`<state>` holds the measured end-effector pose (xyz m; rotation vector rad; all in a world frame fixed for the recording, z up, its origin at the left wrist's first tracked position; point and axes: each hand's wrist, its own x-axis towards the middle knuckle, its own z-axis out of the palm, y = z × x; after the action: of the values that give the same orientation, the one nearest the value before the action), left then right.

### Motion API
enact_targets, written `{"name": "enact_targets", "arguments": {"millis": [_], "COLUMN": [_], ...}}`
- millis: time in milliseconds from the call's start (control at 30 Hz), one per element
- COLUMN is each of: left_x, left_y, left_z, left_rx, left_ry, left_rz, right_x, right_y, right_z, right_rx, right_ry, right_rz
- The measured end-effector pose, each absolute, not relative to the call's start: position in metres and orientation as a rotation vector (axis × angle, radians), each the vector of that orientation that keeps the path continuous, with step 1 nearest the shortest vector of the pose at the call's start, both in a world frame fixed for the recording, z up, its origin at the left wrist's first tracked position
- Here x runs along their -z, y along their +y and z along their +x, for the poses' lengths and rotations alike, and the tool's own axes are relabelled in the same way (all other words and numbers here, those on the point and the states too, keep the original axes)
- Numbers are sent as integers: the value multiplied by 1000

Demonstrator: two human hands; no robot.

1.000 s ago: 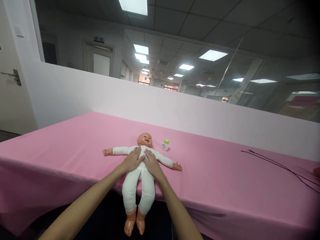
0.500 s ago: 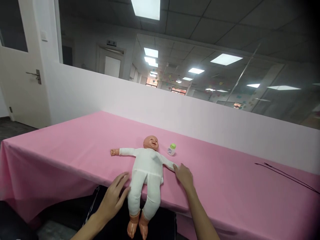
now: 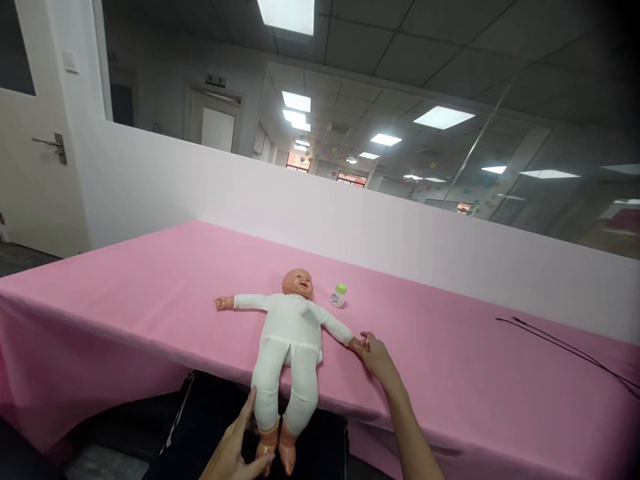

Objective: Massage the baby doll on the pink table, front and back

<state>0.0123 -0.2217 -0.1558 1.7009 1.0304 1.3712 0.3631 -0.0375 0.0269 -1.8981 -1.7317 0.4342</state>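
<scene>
A baby doll (image 3: 293,327) in white clothes lies on its back on the pink-covered table, its arms stretched out sideways and its lower legs reaching past the front edge. With thumb and fingers closed, my right hand (image 3: 376,358) grips the doll's hand (image 3: 357,344) on the right. My left hand (image 3: 235,443) is beside the lower leg and foot on the left, thumb and fingers apart; the thumb crosses in front of the foot (image 3: 267,441). Whether the fingertips press on the leg I cannot tell. A small bottle with a green cap (image 3: 339,295) stands right of the doll's head.
The pink tablecloth (image 3: 150,280) hangs over the table's front edge. Thin black cords or rods (image 3: 560,343) lie at the far right. A white wall (image 3: 300,207) with a window above runs behind the table, and a door (image 3: 40,173) is at the left.
My left hand has moved down from the doll's hip to its lower leg and foot. My right hand has slid outward from the sleeve end to the doll's hand.
</scene>
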Motion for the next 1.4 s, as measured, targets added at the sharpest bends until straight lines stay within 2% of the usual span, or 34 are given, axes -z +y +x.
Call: {"name": "enact_targets", "arguments": {"millis": [133, 267, 400, 500, 633, 767, 900, 1000, 1167, 1267, 1400], "left_x": [156, 151, 142, 129, 89, 29, -16, -31, -22, 2, 39], "left_y": [-231, -239, -248, -250, -239, -196, -130, -97, -130, -178, -222], "left_z": [29, 35, 35, 29, 10, 4, 20, 29, 13, -10, -41], "left_rx": [-1383, -1476, -1778, -1925, -2068, -1947, -1801, -1734, -1761, -1756, -1696], "left_ry": [883, 958, 1102, 1166, 1091, 1025, 1089, 1089, 1052, 1091, 1062], "left_rz": [1527, 1423, 1275, 1210, 1492, 1835, 1699, 1668, 1574, 1571, 1712], "right_x": [-20, -10, -14, -32, -60, -66, -59, -59, -58, -45, -27], "right_y": [-47, -55, -56, -56, -59, -65, -69, -67, -49, -30, -14], "right_z": [357, 346, 330, 313, 286, 250, 220, 219, 271, 313, 344], "right_rx": [-712, -950, -1019, -935, -745, -729, -748, -739, -719, -716, -810], "right_ry": [-1474, -1153, -743, -653, -844, -1229, -1536, -1592, -1141, -783, -668], "right_rz": [-1599, -1268, -1056, -949, -970, -1063, -1045, -1040, -1045, -1054, -1119]}}
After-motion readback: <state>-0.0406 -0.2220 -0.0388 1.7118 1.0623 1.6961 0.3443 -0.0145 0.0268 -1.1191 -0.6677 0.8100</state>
